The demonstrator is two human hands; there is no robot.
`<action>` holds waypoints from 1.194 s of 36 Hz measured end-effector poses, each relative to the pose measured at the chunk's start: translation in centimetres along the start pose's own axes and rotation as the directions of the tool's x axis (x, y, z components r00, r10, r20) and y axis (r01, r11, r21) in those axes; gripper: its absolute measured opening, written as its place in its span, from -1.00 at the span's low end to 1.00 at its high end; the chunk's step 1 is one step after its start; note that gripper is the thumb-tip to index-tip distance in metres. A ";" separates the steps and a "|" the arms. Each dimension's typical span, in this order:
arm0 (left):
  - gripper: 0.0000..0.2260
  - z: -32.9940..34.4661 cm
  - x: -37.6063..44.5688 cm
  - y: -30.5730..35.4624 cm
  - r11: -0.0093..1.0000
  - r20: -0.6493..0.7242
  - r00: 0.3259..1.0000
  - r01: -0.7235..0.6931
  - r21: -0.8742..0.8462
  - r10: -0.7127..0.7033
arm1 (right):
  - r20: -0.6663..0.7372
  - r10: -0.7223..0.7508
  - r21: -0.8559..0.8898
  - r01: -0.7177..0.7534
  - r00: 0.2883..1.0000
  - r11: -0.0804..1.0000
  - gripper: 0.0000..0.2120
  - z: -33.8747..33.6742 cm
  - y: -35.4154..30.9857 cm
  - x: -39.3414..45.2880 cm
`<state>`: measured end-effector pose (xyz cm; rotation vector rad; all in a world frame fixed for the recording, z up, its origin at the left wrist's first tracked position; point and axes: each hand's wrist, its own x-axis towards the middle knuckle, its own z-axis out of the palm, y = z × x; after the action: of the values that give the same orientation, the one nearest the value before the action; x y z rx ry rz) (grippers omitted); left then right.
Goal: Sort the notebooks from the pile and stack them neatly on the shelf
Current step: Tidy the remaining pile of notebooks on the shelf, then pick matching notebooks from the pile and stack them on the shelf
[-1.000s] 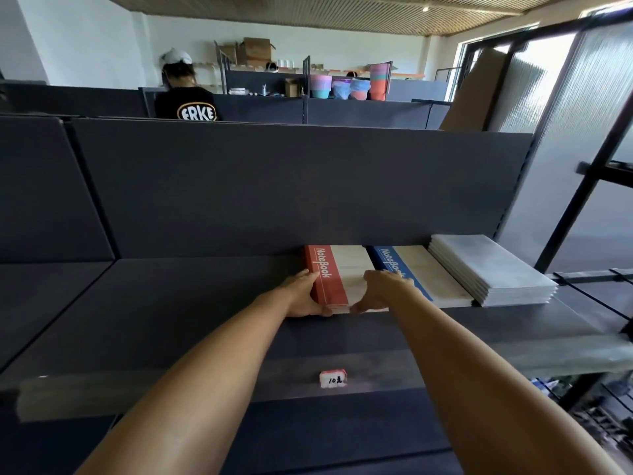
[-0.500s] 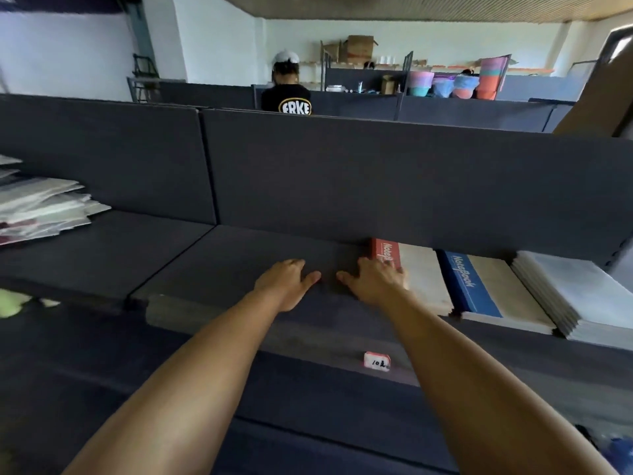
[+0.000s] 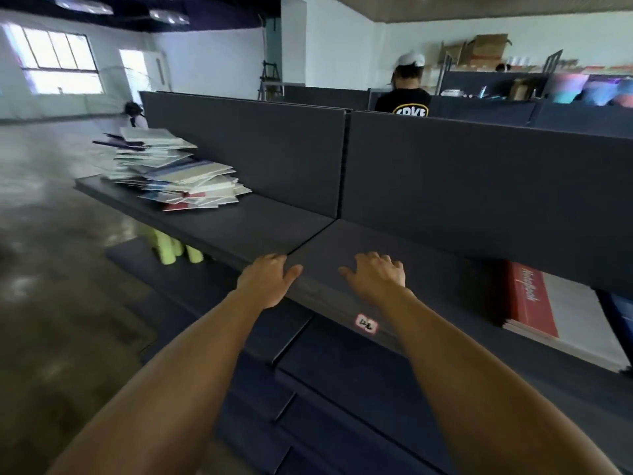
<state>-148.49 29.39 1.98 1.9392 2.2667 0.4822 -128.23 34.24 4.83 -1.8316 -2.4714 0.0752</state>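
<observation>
A loose pile of notebooks (image 3: 171,174) lies at the far left end of the dark shelf (image 3: 239,231). At the right edge a red-spined notebook stack (image 3: 534,303) lies flat on the same shelf, with a sliver of a blue notebook (image 3: 621,315) beyond it. My left hand (image 3: 269,279) and my right hand (image 3: 375,274) hover over the shelf's front edge, palms down, fingers relaxed, holding nothing. Both hands are well apart from the red stack and far from the pile.
A small red-and-white price label (image 3: 366,323) sits on the shelf's front edge. A lower shelf (image 3: 342,389) runs below, with yellow-green cylinders (image 3: 171,250) under the left section. A person in a black shirt (image 3: 407,97) stands behind the back panel. Bare concrete floor lies to the left.
Both hands have let go of the red notebook stack and moved left along the shelf. My view has swung left, bringing the notebook pile into sight.
</observation>
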 end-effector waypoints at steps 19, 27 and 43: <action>-0.45 -7.2 0.6 -20.1 0.983 -0.093 0.986 0.151 0.101 -0.142 | -0.006 -0.141 -0.051 0.141 0.990 0.989 -0.50 1.3 -20.5 7.3; -0.48 -7.5 3.9 -24.7 0.973 -0.122 0.975 0.199 0.119 -0.184 | -0.030 -0.188 -0.084 0.185 0.982 0.979 -0.49 1.6 -24.6 12.7; -0.55 -11.4 16.3 -29.5 0.951 -0.238 0.946 0.261 0.166 -0.218 | -0.088 -0.259 -0.092 0.251 0.962 0.964 -0.51 -0.3 -30.8 26.7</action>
<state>-182.38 39.69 5.30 1.7254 2.7415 0.4780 -165.34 50.87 8.09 -1.4845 -2.6489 -0.1266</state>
